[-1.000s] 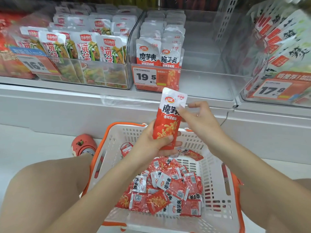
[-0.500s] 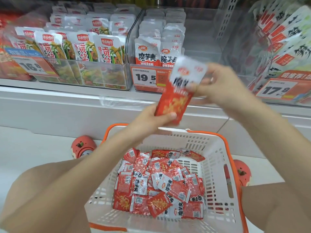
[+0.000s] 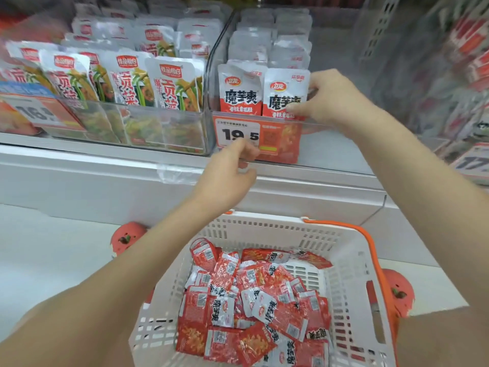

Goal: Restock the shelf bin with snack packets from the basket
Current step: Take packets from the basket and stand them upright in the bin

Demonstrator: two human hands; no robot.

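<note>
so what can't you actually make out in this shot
- Head view: the bottom of the front right packet, hidden by the right hand and the clear bin front.
- Head view: the price tag digits, partly covered by the left hand.
- Head view: the far-right shelf packets, motion-blurred.
- Head view: the basket near rim, cut off by the bottom edge.

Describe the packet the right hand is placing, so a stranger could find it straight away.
Start at the clear shelf bin carrying the 19.5 price tag. Two rows of white-topped, red-bottomed packets stand inside. The one you want is the front packet of the right row, the only one with the right hand pinching its edge; its neighbour on the left stands untouched.
</note>
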